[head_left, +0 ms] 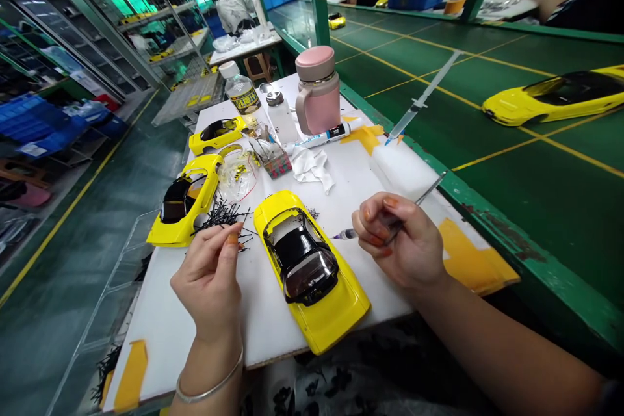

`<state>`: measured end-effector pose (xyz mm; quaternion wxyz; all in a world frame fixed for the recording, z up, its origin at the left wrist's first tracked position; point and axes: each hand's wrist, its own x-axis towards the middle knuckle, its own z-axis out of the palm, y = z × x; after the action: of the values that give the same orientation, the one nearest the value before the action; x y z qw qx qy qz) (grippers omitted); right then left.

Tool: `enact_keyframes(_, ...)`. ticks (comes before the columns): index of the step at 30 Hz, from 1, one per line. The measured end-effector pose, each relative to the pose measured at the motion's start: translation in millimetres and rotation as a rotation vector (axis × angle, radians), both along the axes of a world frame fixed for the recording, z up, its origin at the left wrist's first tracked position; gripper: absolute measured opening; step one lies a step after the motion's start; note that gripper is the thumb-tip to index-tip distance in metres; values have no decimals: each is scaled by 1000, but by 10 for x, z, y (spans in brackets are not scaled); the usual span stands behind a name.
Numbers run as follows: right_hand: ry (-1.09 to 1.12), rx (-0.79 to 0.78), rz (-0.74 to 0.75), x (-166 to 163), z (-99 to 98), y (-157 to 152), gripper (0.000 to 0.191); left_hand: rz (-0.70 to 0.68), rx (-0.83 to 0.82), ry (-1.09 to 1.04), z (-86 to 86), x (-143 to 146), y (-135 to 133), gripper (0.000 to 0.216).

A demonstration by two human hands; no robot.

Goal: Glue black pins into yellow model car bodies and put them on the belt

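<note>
A yellow plastic model car body [307,266] with black windows lies mid white desk [351,175], between two hands. The right hand [404,247] has its fingers clamped on a small clear plastic syringe [347,233], tip near the car. The left hand [209,279] has its fingers pinched together beside a pile of thin black strips [221,213].

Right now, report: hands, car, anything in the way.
Left hand pinching at strips. Right hand holds syringe, tip near car. Car flat on board between hands. Nothing between syringe and car.

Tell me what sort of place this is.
Probably a model-car assembly factory: yellow car bodies on the white work board, another car on the green conveyor belt, and a syringe in the right hand.
</note>
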<state>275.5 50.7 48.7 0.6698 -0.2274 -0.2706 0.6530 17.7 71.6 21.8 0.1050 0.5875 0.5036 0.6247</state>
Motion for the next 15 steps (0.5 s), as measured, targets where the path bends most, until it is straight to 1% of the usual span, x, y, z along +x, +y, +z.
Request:
enact_keyframes(6, -2, -1, 25, 11, -20, 1, 23, 3, -11, 5, 13, -1, -11, 15)
enact_keyframes(10, 95, -22, 50, 101, -2, 29, 18, -10, -15, 0, 30, 7, -10, 15)
enact_keyframes(12, 146, -29, 11, 225, 51, 50, 17, -21, -19, -10, 31, 5, -9, 15)
enact_keyframes(15, 126, 25, -148, 522, 210, 93, 19, -2, -42, -12, 43, 1, -22, 16)
